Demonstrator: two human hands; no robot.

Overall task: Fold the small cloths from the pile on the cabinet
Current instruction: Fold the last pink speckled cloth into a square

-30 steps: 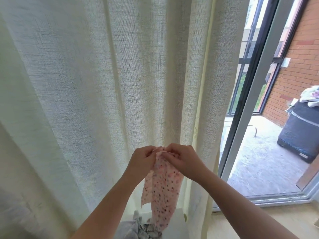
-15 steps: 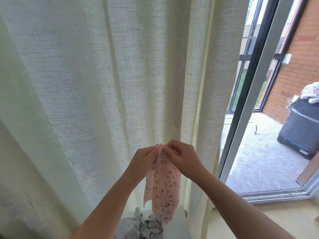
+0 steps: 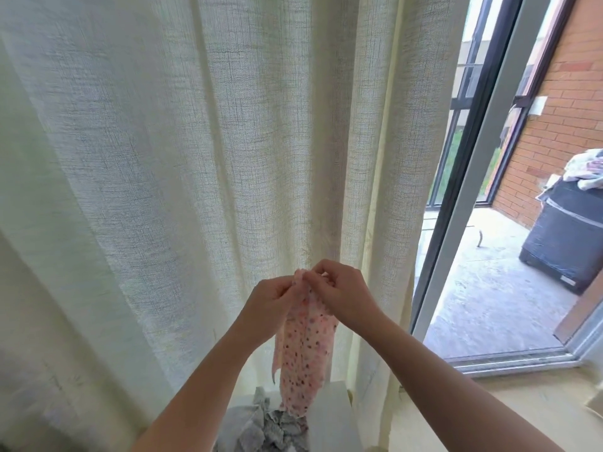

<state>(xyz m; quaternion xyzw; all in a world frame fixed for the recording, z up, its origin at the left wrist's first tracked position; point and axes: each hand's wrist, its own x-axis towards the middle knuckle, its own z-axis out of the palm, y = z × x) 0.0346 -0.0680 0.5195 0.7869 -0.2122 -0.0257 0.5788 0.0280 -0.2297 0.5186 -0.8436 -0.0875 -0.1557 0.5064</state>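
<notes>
A small pink cloth with dark dots [image 3: 305, 357] hangs in the air in front of the curtain. My left hand [image 3: 269, 303] and my right hand [image 3: 342, 293] pinch its top edge side by side, fingertips nearly touching. The cloth droops in a narrow strip, its lower end just above a pile of grey cloths [image 3: 266, 429] on the white cabinet top [image 3: 331, 415]. Most of the pile is cut off by the bottom edge of the view.
A cream curtain [image 3: 182, 177] fills the left and middle. A glass sliding door frame [image 3: 470, 190] stands at the right, with a balcony, a brick wall [image 3: 561, 112] and a dark covered box [image 3: 567, 236] beyond.
Both hands have stayed together at the cloth's top edge and shifted slightly; the cloth hangs a little narrower and straighter than a second ago.
</notes>
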